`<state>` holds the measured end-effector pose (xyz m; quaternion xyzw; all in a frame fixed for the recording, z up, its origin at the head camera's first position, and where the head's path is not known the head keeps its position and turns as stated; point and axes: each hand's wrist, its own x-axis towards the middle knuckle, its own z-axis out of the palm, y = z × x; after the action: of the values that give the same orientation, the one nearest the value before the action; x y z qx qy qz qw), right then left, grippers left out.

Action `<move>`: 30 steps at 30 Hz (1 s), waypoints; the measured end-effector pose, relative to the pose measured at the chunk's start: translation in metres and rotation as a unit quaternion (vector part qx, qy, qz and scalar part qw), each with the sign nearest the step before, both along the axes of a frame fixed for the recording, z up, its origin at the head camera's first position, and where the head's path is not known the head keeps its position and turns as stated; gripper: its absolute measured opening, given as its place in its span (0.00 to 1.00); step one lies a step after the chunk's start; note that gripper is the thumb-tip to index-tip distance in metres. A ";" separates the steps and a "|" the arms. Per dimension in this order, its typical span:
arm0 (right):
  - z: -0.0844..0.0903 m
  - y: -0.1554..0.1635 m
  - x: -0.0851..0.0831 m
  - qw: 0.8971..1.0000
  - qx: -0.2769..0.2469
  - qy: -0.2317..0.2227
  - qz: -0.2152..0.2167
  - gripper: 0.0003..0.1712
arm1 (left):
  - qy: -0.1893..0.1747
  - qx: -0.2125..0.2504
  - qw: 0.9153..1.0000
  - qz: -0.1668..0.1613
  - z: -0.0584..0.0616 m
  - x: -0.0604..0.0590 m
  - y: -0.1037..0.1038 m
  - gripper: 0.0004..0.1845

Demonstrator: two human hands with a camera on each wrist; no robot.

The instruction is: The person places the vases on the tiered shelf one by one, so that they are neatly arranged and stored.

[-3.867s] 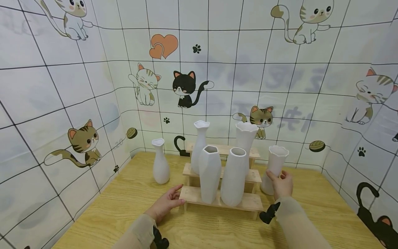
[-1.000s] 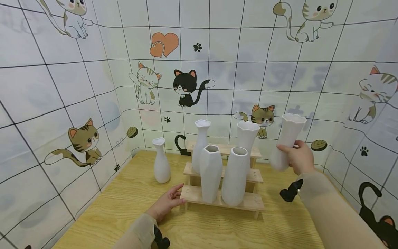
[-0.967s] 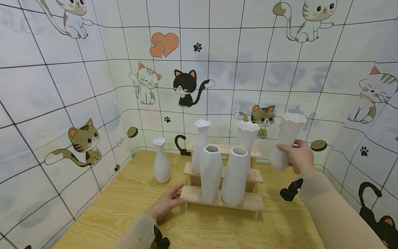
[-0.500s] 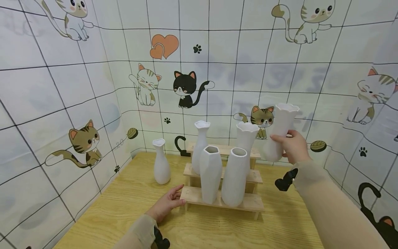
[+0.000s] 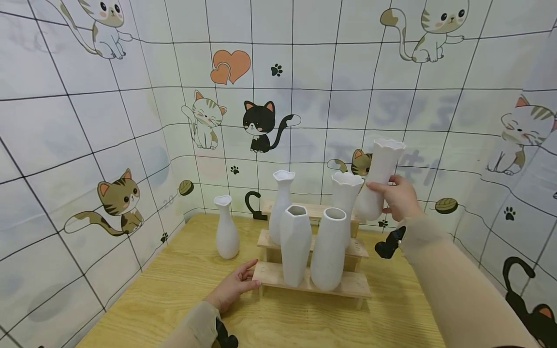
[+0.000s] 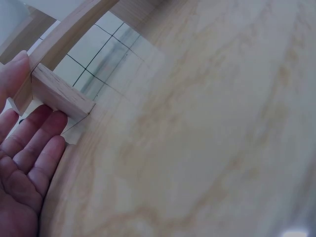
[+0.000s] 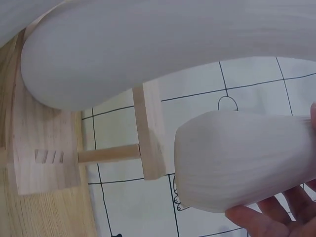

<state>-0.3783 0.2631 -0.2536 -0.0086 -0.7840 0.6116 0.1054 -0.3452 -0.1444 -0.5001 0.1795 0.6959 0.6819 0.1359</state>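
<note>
In the head view my right hand (image 5: 398, 195) grips a white vase with a wavy rim (image 5: 385, 157) round its middle. The vase is raised and slightly tilted, its base near the right end of the stand's top step. The right wrist view shows its rounded base (image 7: 237, 163), apart from the stand. My left hand (image 5: 232, 285) pinches the left end of the wooden step stand (image 5: 270, 273), thumb on the board and fingers by its leg (image 6: 64, 94). On the stand are a faceted vase (image 5: 296, 246), a smooth vase (image 5: 329, 251), a narrow-necked vase (image 5: 280, 205) and a fluted vase (image 5: 345, 193).
A small narrow-necked vase (image 5: 226, 232) stands on the wood-grain table (image 5: 174, 285), left of the stand. A white cloth with printed cats and grid lines (image 5: 313, 111) rises behind and at both sides.
My right hand has lifted the wavy-rimmed vase off the table and, in the last second, carried it left and upward toward the stand. The left hand stays at the stand's left end.
</note>
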 end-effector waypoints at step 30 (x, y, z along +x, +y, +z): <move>-0.004 -0.033 -0.023 0.999 0.025 0.009 0.019 0.37 | 0.005 0.017 1.000 -0.015 0.016 0.010 0.000 0.39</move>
<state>-0.4017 0.2301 -0.2575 0.0144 -0.7983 0.5936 0.1011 -0.3349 -0.1441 -0.4842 0.1957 0.6823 0.6903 0.1402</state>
